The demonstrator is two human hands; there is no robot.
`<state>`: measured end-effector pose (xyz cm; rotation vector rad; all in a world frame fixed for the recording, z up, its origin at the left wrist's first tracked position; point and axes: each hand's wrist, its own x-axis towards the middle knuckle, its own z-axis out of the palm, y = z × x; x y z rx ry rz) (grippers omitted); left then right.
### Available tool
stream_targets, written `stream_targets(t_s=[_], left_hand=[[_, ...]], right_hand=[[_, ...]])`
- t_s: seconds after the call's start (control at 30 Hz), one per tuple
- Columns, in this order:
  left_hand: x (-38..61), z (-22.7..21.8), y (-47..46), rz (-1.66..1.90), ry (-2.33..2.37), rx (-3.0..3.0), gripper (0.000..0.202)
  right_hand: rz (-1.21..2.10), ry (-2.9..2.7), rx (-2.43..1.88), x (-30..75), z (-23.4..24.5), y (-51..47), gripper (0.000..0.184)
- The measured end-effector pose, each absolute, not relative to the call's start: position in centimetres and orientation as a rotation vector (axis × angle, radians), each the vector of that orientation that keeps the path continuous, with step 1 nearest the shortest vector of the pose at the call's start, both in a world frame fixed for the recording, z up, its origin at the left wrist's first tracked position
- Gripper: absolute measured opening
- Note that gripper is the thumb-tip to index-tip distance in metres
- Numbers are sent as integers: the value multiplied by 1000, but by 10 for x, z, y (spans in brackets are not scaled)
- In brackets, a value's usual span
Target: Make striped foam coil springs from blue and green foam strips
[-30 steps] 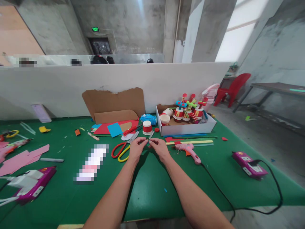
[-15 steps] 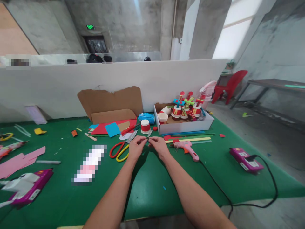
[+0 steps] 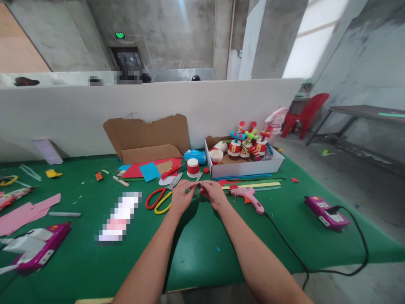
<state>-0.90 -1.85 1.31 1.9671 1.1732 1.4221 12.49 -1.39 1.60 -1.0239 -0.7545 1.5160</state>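
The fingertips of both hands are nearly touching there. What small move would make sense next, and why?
Perhaps a gentle squeeze on the small dark piece: the left hand and right hand both seem to pinch it, while the scissors and pink glue gun lie unheld. It's too small to tell more.

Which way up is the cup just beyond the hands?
The cup is upside down: narrow white base up, wider end down.

Grey concrete wall (image 3: 177, 38) rose behind white partition (image 3: 152, 99); green sign (image 3: 120, 35) glowed; red chair (image 3: 311, 109) stood near grey table (image 3: 357, 110).
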Motion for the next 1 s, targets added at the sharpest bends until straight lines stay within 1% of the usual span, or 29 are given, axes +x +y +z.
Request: stream_targets(t_s=[0.23,0.4,0.5,0.6,0.77,0.87,1.0], left_hand=[[-9,12,-20,1391,1230,2197,23],[-9,14,-22,1386,1260,2200,23],[-8,15,-22,1417,1252,2077,21],[-8,15,-20,1472,1289,1812,20],[-9,13,-15,1464,1250,1394,32],[-5,13,-15,1407,1189,1309,37],[-1,10,-16,1380,1130,1290,32]], right_hand=[[1544,-696,-1023,127,24,-16,28],[1564,-820,-987,130,21,-16,31],[1586,-869,-977,133,18,-14,35],[1556,-869,-985,133,18,-13,33],[1458,-793,-948,129,22,-13,30],[1433,-752,-940,127,21,-13,31],[1445,-743,-930,121,19,-16,32]])
